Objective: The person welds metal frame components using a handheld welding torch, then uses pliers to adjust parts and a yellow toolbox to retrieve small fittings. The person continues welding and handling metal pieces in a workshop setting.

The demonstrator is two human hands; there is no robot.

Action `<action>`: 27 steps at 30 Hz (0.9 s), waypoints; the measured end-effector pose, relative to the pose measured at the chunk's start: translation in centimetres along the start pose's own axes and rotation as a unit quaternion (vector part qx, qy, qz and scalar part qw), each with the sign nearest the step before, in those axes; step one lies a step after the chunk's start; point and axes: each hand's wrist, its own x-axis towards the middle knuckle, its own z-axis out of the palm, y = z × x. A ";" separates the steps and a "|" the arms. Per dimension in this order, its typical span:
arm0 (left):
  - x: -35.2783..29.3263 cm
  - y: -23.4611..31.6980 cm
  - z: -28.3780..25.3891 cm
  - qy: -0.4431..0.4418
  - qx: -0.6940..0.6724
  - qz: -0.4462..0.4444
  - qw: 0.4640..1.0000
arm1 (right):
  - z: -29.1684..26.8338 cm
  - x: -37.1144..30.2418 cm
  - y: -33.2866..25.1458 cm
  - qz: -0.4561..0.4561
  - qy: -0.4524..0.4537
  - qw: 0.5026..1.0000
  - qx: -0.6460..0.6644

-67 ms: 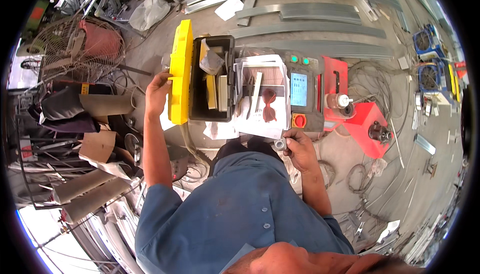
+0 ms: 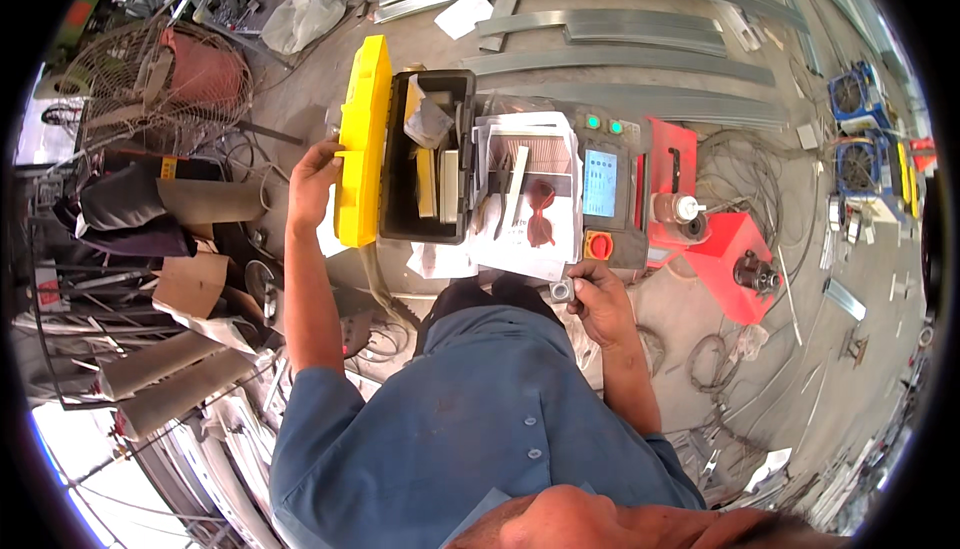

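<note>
My left hand (image 2: 316,165) has its fingers closed on the outer edge of a raised yellow lid (image 2: 364,139). The lid belongs to a black toolbox (image 2: 398,227) standing open. Inside it are a plastic-wrapped packet (image 2: 426,121) and yellow-and-white boxes (image 2: 426,181). Below the front edge of the papers, my right hand (image 2: 602,301) pinches a small squarish metal piece (image 2: 562,291) with a round opening. A stack of papers (image 2: 505,252) lies beside the toolbox, bearing red-tinted glasses (image 2: 540,213) and a white strip (image 2: 516,185).
Right of the papers is a control panel (image 2: 625,241) with a lit screen (image 2: 600,184), green buttons and a red knob (image 2: 599,245). Past it are a bottle (image 2: 678,209) and red machine parts (image 2: 725,249). Long metal profiles (image 2: 640,29) lie on the floor beyond; a fan (image 2: 150,89) stands left.
The view has shifted very slightly. Both hands keep the same hold, the left on the lid and the right on the metal piece.
</note>
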 end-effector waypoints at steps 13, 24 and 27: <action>-1.7 -1.1 -5.0 0.082 -0.001 -0.005 0.997 | 4.5 3.8 0.3 0.063 -0.046 0.996 0.041; -3.3 -0.7 -8.0 0.000 -0.017 -0.033 0.999 | 10.7 6.5 2.0 0.124 -0.061 0.990 -0.005; -4.5 -0.3 -8.2 0.043 0.001 -0.034 0.999 | 11.1 6.5 2.6 0.130 -0.034 0.991 -0.020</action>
